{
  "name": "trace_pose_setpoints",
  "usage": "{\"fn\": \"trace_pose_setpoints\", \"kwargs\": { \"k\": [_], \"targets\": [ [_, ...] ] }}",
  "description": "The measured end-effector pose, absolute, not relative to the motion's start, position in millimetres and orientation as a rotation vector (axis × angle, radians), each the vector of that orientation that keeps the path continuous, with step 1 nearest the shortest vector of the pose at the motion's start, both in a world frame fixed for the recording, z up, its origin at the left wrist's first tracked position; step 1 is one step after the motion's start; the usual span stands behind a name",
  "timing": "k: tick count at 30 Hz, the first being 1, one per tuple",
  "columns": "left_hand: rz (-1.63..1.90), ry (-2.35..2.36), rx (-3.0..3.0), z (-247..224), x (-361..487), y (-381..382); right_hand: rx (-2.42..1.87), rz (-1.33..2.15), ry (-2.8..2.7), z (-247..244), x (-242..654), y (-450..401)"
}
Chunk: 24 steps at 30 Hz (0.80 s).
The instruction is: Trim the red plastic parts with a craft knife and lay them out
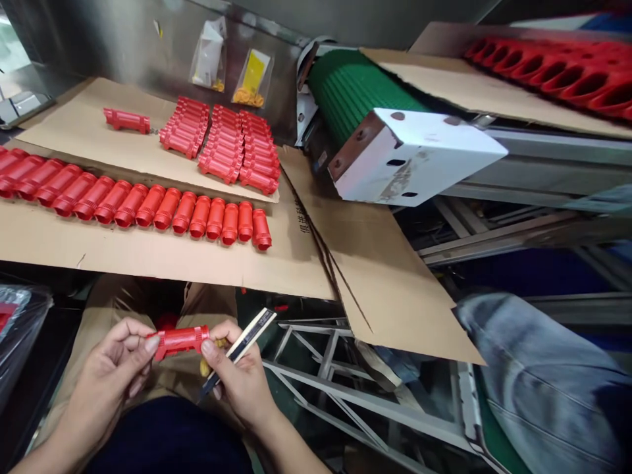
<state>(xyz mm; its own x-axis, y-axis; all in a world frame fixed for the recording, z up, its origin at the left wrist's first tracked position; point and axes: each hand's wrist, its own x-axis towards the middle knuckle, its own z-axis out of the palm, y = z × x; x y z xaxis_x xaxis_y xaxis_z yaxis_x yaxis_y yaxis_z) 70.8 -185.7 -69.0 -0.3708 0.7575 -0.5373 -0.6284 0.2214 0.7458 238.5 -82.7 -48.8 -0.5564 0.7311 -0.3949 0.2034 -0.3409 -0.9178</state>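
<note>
Where fingers (148,343) grip: red part's (180,340) end hidden

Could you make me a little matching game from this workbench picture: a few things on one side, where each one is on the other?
Things:
1. Red tube
2. Thin blade tool
3. Row of red cylinders
4. Two clear bags

Places:
A. Against the metal back wall
B. Lying side by side on the front cardboard
C. In the right hand alone
D. Between both hands, left hand at its end

Pairs: 1-D, 2-C, 3-B, 4-A
</note>
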Motion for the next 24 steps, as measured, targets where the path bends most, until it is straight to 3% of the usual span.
{"fn": "trace_pose_setpoints", "kwargs": {
  "k": [6,13,20,24],
  "targets": [
    [1.488,1.293,0.071,-71,73,-186,-1.197,1.837,-1.657,-53,241,-83],
    [1.699,1.357,0.459,-88,60,-191,-1.033,1.091,-2.137,-51,241,-94],
    [1.687,1.089,-0.089,-72,79,-170,-0.504,0.629,-2.444,-60,231,-101],
    [1.619,1.046,-0.013,-74,74,-174,-0.494,0.675,-2.554,-50,239,-90]
  ]
}}
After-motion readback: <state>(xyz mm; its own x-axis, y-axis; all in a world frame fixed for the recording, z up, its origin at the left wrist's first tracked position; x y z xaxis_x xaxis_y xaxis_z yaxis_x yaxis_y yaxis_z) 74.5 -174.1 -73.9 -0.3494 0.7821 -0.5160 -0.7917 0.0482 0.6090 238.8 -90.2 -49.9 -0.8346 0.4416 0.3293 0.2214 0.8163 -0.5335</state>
